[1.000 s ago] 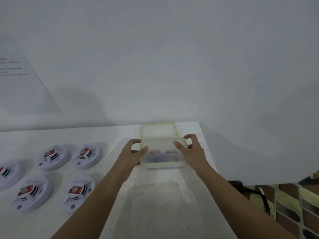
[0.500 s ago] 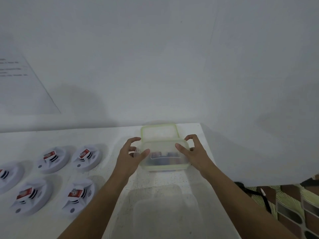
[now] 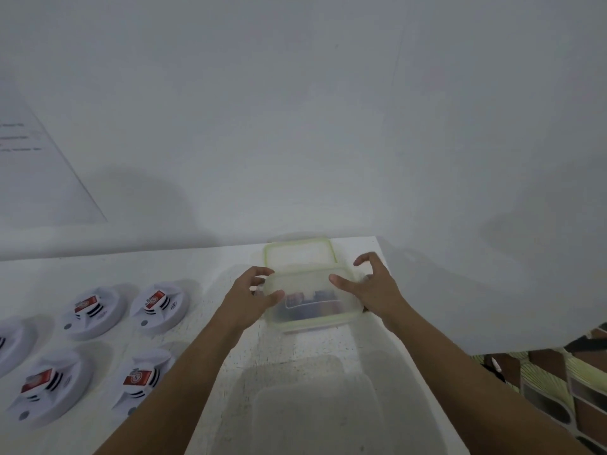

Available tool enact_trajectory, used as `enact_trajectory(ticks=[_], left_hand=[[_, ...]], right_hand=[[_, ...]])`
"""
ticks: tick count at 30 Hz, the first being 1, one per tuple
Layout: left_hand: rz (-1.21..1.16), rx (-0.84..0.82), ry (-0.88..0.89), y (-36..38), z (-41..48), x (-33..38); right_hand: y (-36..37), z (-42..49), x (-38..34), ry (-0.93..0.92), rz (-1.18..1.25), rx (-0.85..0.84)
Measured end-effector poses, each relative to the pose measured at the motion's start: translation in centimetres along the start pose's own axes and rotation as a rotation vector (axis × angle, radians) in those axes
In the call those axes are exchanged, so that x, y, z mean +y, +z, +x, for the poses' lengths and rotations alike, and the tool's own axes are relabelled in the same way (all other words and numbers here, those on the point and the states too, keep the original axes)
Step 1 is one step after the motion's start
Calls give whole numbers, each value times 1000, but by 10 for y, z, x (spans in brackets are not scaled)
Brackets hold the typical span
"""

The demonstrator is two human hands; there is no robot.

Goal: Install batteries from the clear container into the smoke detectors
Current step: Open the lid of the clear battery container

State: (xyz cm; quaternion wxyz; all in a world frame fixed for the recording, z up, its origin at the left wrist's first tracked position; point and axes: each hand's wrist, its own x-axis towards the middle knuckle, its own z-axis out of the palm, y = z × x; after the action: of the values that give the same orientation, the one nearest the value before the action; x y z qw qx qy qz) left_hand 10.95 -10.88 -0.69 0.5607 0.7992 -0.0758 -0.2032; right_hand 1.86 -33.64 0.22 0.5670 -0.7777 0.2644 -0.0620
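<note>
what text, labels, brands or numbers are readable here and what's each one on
No text here can be read.
White marks on the red labels of the round white smoke detectors: too blurred to read.
Dark printed lines on the white paper sheet on the wall: too small and blurred.
On the dark batteries inside the clear plastic container with green-rimmed lid: no legible print.

A single wide-angle head-worn camera looks forward and down across the tabletop (image 3: 131,270) toward its far edge and far right corner, facing the wall (image 3: 295,110), at arm's reach.
</note>
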Motion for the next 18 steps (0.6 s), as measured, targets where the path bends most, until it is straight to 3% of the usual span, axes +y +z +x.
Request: enact_trajectory(ticks=[4,6,10,14,18], left_hand=[[-95,-92,-44,-4,1,2],[-81,-87,-63,-6,-1,1],[9,-103,-80,-7,-12,0],[127,-181,-88,-7,-29,0],[134,-187,-92,-3,-38,4]], right_hand=[[8,-12,12,93,-20,102],[9,-14,14,93,90,122],[0,-22,17,107,323,29],[6,-35,24,55,265,14],[17,-42,22,143,298,-46]])
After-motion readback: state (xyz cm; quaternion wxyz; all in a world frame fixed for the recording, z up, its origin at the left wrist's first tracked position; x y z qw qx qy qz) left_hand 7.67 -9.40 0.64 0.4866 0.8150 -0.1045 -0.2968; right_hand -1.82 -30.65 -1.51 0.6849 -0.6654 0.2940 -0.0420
